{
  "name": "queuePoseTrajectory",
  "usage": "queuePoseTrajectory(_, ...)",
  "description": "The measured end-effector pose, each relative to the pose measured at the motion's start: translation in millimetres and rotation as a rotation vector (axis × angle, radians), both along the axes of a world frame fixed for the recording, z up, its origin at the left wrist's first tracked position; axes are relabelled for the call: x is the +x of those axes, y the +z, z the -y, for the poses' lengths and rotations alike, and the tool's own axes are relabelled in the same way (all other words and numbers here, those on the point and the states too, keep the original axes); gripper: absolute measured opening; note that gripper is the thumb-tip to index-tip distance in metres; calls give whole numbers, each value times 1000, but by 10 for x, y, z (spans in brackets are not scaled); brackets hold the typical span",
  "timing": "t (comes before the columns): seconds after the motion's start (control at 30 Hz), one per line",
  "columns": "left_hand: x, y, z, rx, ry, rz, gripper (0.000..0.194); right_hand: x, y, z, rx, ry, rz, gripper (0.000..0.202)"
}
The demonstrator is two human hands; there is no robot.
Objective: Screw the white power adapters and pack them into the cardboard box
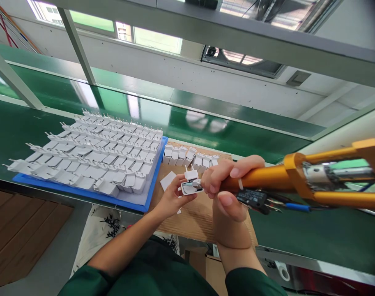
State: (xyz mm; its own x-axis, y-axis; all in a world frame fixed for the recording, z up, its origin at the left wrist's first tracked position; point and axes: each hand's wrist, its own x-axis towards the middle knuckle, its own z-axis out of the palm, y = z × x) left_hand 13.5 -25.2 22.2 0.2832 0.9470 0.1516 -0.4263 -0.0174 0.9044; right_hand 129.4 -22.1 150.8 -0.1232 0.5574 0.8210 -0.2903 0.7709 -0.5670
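My left hand is closed around a white plug charger housing, open on top, with its pin part standing at the far side. Fingers of my right hand wrap round an orange-gold cylindrical tool with a small black switch fixed under it. The metal tip of this tool reaches into or just over the open housing; I cannot tell if it touches. Beneath both hands lies a wooden board, with a white flat piece on it beside my left hand.
At the left, a blue tray holds many rows of white charger housings, pins up. More white housings line the board's far edge. A green bench extends right, and a grey frame bar rises behind.
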Motion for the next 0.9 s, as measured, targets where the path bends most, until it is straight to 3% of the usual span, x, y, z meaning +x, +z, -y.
queuePoseTrajectory(0.4,-20,-29,0,9,-24,41,58,0,4,1,-2,19,-6,32)
queuePoseTrajectory(0.9,-108,9,37,5,11,-147,57,-22,19,-9,12,-3,-14,31)
